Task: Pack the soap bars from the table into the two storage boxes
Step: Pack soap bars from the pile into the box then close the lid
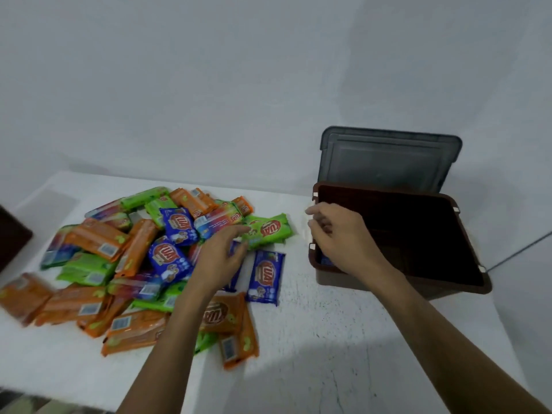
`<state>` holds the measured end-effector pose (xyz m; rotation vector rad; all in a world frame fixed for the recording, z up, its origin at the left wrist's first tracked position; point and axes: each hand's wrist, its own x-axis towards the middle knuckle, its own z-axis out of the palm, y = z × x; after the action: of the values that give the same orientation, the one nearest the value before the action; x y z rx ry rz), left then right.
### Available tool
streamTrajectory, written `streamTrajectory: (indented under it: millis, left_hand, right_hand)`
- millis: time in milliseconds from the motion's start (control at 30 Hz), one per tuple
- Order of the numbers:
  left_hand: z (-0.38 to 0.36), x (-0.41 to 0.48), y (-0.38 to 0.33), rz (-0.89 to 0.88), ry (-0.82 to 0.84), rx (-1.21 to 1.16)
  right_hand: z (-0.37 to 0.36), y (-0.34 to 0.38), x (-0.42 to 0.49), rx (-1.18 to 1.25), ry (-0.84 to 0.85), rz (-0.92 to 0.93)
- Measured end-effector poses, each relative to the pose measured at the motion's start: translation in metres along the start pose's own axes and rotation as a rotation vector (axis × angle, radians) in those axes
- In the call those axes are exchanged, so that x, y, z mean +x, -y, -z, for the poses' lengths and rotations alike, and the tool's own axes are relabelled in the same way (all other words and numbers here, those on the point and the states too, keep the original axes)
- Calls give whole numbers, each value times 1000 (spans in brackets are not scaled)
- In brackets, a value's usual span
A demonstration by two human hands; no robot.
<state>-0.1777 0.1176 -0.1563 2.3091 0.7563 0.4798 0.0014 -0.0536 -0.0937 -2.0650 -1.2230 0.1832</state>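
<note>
The left hand (219,258) reaches out flat over the heap of plastic-wrapped soap bars (98,240), its fingers (236,234) straight, slightly spread and holding nothing. They lie this way, I judge, to come down on the next bar. Just past the fingertips lies a green-wrapped bar (268,231), and a blue wrapper shows from under them.

The right hand (337,234) hangs over the near-left corner of the open brown plastic storage box (418,228), its fingers (318,227) half-curled and apart, with nothing visible in them. Below the heel of this hand a bit of a blue-wrapped bar (327,259) shows inside the box, so the hand is probably there to drop bars in. The box's grey plastic lid (385,162) stands upright beyond those fingers, keeping the mouth free. A dark brown shape (12,234) at the far left, well apart from both hands, may be the second box; I cannot tell.

Most bars lie on the white table (328,339), so packing looks barely begun.

The wrappers are orange, green, blue and multicoloured. A flat blue bar (265,276) beside the left hand bears a red oval logo with white capitals, upside down and too blurred to read. Several orange backs show barcodes.
</note>
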Motion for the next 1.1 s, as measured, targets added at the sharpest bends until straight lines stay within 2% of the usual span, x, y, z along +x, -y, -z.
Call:
streamTrajectory:
  millis: [167, 233, 367, 467, 533, 733, 967, 1100]
  left_hand:
    - [17, -36, 29, 87, 105, 124]
    - [20, -54, 40, 105, 201, 171]
    - [20, -79, 51, 150, 386, 198]
    - [19, -86, 51, 149, 434, 258]
    - [20, -87, 51, 141, 459, 277]
    - [19, -87, 53, 175, 458, 276]
    - [19, -86, 54, 198, 466, 263]
    - [21, -84, 48, 186, 462, 260]
  right_hand:
    - [-43, 30, -18, 23, 87, 150]
    - [-63, 32, -25, -5, 208, 133]
    - [-99, 19, -25, -224, 502, 106]
    - [-114, 5, -19, -390, 683, 121]
    - [-117, 1, -16, -450, 745, 127]
    - [-122, 8, -11, -431, 827, 30]
    - [-110, 11, -5, -580, 777, 32]
    - [-104, 11, -3, -585, 740, 15]
